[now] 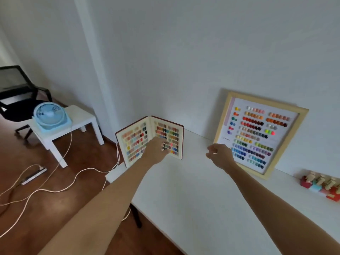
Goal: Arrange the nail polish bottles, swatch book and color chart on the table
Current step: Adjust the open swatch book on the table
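Observation:
The swatch book [135,142] stands open and upright on the far left corner of the white table [193,199], its pages full of colored nail tips. My left hand [156,150] reaches to its lower middle, fingers against the right page. The color chart [257,133], in a pale wooden frame, leans against the wall to the right. My right hand [219,155] hovers just left of the frame's lower corner, fingers loosely curled, holding nothing. Several nail polish bottles [323,184] with wooden caps stand grouped at the right edge of the view.
A small white side table [81,124] to the left carries a light blue fan [49,116]. A black office chair [16,94] stands behind it. White cables [73,181] and a power strip [34,175] lie on the wooden floor.

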{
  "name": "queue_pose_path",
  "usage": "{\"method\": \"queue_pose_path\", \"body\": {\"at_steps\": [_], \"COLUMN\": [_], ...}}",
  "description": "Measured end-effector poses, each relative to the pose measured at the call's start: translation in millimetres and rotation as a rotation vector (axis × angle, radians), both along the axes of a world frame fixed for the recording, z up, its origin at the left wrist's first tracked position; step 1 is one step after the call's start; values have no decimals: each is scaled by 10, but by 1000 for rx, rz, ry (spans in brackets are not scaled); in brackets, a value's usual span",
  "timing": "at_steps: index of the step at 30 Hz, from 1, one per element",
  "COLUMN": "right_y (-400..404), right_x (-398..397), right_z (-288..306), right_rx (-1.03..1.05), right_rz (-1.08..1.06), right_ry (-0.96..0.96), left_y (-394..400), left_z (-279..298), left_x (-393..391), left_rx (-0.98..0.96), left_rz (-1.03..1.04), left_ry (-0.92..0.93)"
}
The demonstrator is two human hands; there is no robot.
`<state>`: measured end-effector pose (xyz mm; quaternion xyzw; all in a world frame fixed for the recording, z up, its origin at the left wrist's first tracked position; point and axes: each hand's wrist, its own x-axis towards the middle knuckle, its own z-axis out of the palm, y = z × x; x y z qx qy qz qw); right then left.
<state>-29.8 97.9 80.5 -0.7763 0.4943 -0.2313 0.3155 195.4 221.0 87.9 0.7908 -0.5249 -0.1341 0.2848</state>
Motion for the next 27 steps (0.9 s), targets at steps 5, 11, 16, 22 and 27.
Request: {"method": "queue_pose_path", "body": {"at_steps": [5,11,16,22,27], "right_y": [-137,-550,-895,-1162,-1258], "right_x": [618,1402,1951,2289,2331], "right_z": [63,56,62,-59,-169], "right_rx": [-51,-223,-248,-174,-178], "right_rz": [73,145,247,372,328], "right_ry": [15,56,114,340,358], "left_y": [7,-249,-582,-814,-1005], "left_z": [-6,-39,-56,-193,-334], "left_x": [591,1223,1687,2013,2174], "left_rx": [10,38,184,331,268], "left_rz": [94,168,243,249,197], "left_ry": [-13,-160,-402,-370,-387]}}
